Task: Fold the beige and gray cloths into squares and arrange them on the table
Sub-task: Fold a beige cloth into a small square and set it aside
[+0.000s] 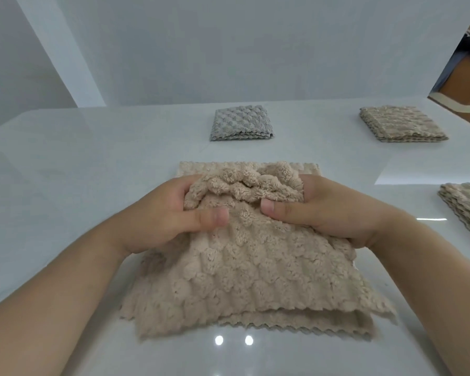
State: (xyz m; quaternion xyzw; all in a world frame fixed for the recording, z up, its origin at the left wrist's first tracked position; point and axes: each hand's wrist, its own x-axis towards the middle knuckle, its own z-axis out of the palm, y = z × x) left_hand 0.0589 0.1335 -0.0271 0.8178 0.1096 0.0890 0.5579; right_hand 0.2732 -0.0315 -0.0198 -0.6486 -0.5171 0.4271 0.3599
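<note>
A beige fluffy cloth (244,280) lies partly folded on the white table (65,164) in front of me, its zigzag edges toward me. My left hand (171,215) and my right hand (320,210) each grip a bunched-up part of it near its middle, thumbs on top, and lift that fold. The cloth's far edge lies flat behind my hands. A folded gray cloth (240,124) sits square at the back centre. A folded beige stack (402,126) sits at the back right.
Another pile of beige cloths (467,210) lies at the table's right edge, partly cut off. A white wall rises behind the table. Brown furniture (461,85) shows past the wall's right end.
</note>
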